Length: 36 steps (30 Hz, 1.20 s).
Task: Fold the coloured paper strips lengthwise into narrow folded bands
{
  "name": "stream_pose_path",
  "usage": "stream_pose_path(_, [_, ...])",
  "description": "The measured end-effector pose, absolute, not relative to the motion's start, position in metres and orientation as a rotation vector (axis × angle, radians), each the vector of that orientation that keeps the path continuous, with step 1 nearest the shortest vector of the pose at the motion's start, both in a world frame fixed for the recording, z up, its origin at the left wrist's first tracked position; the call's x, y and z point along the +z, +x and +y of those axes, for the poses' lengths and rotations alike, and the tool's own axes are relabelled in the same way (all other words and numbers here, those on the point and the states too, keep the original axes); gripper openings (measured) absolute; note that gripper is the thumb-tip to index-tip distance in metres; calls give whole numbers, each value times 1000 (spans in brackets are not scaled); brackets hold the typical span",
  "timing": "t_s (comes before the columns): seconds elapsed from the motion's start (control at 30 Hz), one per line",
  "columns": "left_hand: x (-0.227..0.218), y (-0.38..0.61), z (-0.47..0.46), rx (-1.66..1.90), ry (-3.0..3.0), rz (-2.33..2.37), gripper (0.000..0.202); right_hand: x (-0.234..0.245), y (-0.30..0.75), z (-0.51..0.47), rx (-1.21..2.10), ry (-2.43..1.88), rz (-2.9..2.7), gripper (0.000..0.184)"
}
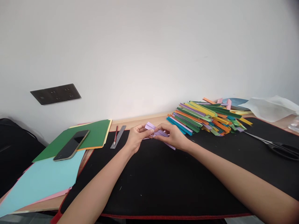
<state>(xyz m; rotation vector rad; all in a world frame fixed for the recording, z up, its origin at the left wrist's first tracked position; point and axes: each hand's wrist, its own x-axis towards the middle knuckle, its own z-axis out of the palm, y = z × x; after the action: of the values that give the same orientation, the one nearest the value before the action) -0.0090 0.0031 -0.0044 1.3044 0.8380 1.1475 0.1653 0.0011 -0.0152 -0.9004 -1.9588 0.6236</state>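
Lilac paper (161,133) sits between both hands, its long axis running from ten o'clock to four; neither is clearly nearer. The left hand (135,138) pinches its ten-o'clock side, the right hand (176,137) its middle, each nearly closed. Its layers can't be counted. Outward: one pencil (116,135) and one ruler (119,135) at nine, coloured strips (198,116) too many to count toward two, one phone (72,145) farther at nine, one pair of scissors (275,146) at three.

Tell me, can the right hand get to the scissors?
Probably yes: the scissors lie to its right on the black mat, with nothing seen blocking the way in front of the paper strips. But the right hand is holding purple paper.
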Motion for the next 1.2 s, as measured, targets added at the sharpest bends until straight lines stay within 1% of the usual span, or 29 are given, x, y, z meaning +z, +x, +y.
stream_pose_path(0.27, [-7, -7, 3, 1210, 1271, 850, 23, -18, 163, 2, 683, -952, -1876, 18])
stream_pose_path(0.53, [-8, -8, 4, 1213, 1274, 889, 24, -18, 161, 2, 811, -951, -1808, 18])
stream_pose_path(0.73, [-9, -9, 6, 1192, 1228, 881, 22, -14, 162, 1, 843, -940, -1818, 19])
stream_pose_path(0.93, [-9, -7, 5, 1226, 1178, 866, 21, -17, 163, 3, 835, -906, -1790, 25])
stream_pose_path(1.2, [-7, -5, 2, 1225, 1208, 847, 22, -17, 161, 3, 832, -930, -1779, 25])
